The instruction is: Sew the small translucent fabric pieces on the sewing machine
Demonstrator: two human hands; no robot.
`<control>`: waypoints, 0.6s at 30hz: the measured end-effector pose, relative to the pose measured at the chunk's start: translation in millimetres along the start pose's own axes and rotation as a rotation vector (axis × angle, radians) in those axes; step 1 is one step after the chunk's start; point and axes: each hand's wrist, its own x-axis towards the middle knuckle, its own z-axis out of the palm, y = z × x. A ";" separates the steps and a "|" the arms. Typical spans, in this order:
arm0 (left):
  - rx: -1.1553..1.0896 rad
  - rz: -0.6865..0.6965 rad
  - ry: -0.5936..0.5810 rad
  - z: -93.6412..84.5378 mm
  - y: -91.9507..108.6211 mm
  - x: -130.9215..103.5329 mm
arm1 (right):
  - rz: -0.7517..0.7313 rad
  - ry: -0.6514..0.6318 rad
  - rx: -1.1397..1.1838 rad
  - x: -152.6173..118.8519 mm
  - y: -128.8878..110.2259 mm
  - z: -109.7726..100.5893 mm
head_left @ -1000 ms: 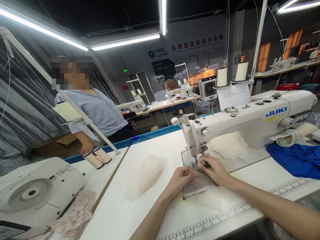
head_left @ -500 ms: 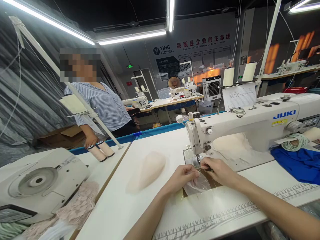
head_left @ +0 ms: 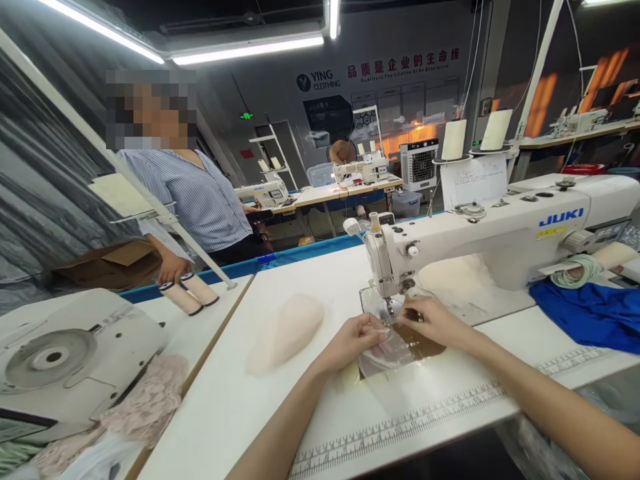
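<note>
A white JUKI sewing machine [head_left: 480, 233] stands on the white table, its needle area just beyond my hands. My left hand [head_left: 357, 337] pinches the edge of a thin, sheer pale fabric [head_left: 395, 347] left of the needle. Close to the needle's right side, my right hand [head_left: 430, 319] has its fingers closed around a small dark object that I cannot make out. Under the fabric lies a brown, shiny plate [head_left: 425, 343]. A pale beige moulded piece [head_left: 295, 323] rests on the table to the left.
Beige fabric [head_left: 455, 280] lies under the machine arm, blue cloth [head_left: 580, 313] at the right. A measuring tape [head_left: 400, 427] runs along the front edge. At left are another machine [head_left: 75, 360], pink lace [head_left: 150, 393], thread spools [head_left: 185, 297] and a standing person [head_left: 200, 200].
The camera view has shifted slightly, moving the scene left and up. My right hand's fingers have lifted a little beside the needle, showing more of the dark object. My left hand keeps its pinch.
</note>
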 end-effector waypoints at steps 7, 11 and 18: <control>-0.033 -0.009 -0.038 1.5 1.8 4.6 | 0.024 -0.245 0.279 -2.4 -12.2 8.1; 0.014 -0.010 -0.064 4.9 7.1 3.2 | 0.011 -0.196 0.256 -2.0 -16.3 10.7; 0.005 -0.040 -0.085 3.0 9.8 -0.3 | 0.102 0.023 0.060 -5.7 -1.4 -16.9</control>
